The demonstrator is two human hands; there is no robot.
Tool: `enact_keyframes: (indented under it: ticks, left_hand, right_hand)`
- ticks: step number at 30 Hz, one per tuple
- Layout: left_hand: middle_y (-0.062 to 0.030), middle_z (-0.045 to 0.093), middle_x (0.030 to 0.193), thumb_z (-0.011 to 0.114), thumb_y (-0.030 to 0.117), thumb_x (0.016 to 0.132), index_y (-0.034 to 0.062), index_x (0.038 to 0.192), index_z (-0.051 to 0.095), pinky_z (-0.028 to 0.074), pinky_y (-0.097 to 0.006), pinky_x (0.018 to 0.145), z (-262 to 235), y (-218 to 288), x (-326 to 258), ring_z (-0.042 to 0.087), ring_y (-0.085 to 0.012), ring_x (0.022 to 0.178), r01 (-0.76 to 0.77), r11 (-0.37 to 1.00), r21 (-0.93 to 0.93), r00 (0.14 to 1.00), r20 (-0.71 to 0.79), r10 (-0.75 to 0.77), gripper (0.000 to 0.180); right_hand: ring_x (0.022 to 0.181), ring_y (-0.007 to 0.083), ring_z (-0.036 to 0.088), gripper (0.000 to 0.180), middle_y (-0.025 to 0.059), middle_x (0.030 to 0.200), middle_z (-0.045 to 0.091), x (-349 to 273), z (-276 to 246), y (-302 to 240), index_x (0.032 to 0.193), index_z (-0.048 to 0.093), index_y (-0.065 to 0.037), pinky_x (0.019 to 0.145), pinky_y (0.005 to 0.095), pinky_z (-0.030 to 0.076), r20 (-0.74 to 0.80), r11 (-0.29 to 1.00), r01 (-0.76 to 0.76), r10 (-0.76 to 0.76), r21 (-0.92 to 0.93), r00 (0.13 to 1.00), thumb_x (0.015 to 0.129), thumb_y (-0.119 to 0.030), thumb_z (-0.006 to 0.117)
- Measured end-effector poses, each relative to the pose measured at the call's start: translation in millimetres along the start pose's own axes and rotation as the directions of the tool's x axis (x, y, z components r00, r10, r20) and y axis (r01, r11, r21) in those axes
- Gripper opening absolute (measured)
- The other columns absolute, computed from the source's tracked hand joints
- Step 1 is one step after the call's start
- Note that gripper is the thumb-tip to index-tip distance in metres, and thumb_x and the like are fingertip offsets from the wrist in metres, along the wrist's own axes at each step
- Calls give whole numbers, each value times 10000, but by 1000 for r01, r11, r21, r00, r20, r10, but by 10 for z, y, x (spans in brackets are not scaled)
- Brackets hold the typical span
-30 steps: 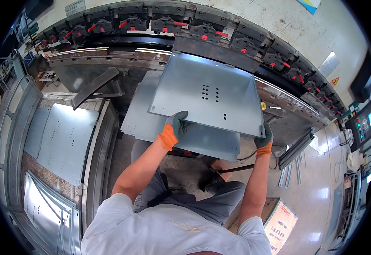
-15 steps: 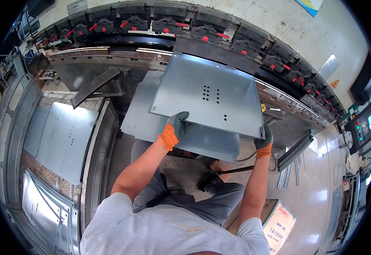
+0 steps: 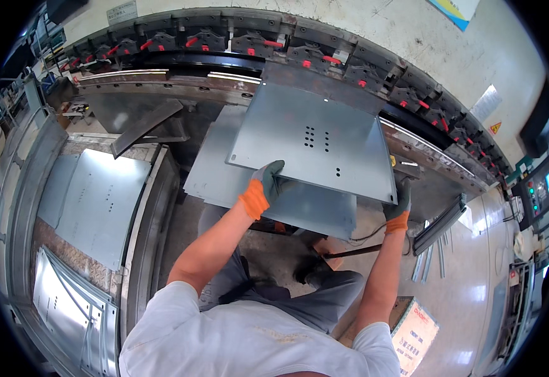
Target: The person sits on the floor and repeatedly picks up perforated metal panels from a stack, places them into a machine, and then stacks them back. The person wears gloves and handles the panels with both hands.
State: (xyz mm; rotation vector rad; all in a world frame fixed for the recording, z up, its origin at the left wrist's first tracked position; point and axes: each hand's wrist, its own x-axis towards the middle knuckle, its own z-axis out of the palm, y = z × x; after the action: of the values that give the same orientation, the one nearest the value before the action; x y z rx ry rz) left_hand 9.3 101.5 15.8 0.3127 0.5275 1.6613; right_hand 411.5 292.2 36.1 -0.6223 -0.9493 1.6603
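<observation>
Workshop bay: pale wall far; long press brake (image 3: 237, 60) running left to right, with a row of dark clamps bearing red levers. Concrete floor (image 3: 456, 295), glossy at right. Control panel (image 3: 535, 195) with lit buttons, far right. Cardboard box (image 3: 416, 333) near right. Stack of flat grey panels (image 3: 95, 201) on a low table at left; more panels (image 3: 67, 314) near left.

Sheet-metal panel (image 3: 315, 141): grey, matt, rectangular, near edge folded down, cluster of small punched holes at centre and a few toward the right. Held level before the machine, far edge at the tooling, above a second sheet (image 3: 224, 176).

Left hand (image 3: 267, 182): gloved grey and orange, closed on the panel's near edge. Right hand (image 3: 400, 204): gloved alike, gripping the near right corner.
</observation>
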Motion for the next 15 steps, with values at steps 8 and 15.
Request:
enact_keyframes:
  ticks: [8, 15]
  left_hand:
    - [-184, 579, 1367, 520, 598, 995, 45, 1458, 460, 546, -474, 959, 1389, 579, -89, 603, -319, 1241, -226, 944, 240, 956, 243, 167, 723]
    - [-205, 656, 1221, 568, 552, 985, 24, 1346, 528, 577, -434, 897, 1914, 797, 151, 682, -324, 1085, -301, 911, 283, 950, 176, 259, 641]
  right_hand:
    - [1155, 331, 628, 658, 183, 1249, 658, -1030, -333, -128, 1352, 564, -71, 970, 430, 524, -232, 997, -74, 69, -14, 970, 973, -608, 547]
    - [1037, 299, 691, 523, 163, 1166, 706, -2251, -921, 603, 1302, 602, -92, 857, 403, 577, -277, 969, -136, 191, 206, 942, 1015, -523, 527]
